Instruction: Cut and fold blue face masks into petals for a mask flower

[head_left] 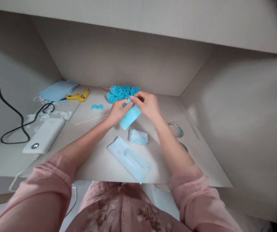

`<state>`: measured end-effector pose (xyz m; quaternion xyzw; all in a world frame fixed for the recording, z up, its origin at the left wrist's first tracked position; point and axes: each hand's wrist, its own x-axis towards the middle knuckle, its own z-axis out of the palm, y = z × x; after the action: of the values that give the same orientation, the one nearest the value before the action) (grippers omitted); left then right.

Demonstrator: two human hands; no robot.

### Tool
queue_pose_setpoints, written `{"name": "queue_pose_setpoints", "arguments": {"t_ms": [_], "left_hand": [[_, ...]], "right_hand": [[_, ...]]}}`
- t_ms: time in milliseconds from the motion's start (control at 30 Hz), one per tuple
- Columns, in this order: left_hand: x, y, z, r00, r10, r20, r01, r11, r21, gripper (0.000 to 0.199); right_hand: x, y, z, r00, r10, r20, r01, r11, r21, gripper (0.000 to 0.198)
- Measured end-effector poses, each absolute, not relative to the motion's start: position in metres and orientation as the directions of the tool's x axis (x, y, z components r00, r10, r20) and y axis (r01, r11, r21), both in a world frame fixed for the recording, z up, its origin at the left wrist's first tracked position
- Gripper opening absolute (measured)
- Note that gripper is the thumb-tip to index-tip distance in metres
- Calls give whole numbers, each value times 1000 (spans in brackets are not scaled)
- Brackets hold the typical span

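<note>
the left hand and right hand pinch a blue strip, its long axis slanting, free end pointing lower left.

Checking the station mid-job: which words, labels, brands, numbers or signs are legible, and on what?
No text is clearly readable.
White device: light marks on its round dark display, too small to read.
Yellow glue gun: any lettering is too small to read.
</note>
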<state>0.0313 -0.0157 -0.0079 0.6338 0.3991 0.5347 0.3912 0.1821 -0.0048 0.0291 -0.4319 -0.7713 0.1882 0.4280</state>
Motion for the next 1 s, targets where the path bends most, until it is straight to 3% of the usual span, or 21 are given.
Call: {"name": "queue_pose_setpoints", "arguments": {"t_ms": [233, 500, 833, 1000], "left_hand": [[31, -16, -14, 194, 949, 248, 3, -253, 967, 52], [30, -15, -20, 237, 953, 190, 73, -213, 974, 54], [26, -10, -22, 325, 936, 133, 121, -181, 976, 55], [24, -9, -19, 298, 934, 199, -1, -208, 978, 51]], "right_hand": [[201, -2, 40, -222, 781, 584, 543, 597, -591, 30], [229, 3, 51, -88, 746, 661, 629, 556, -544, 35], [230, 8, 48, -134, 717, 684, 645, 588, -489, 33], [227, 7, 48, -149, 718, 680, 588, 617, -523, 30]]}}
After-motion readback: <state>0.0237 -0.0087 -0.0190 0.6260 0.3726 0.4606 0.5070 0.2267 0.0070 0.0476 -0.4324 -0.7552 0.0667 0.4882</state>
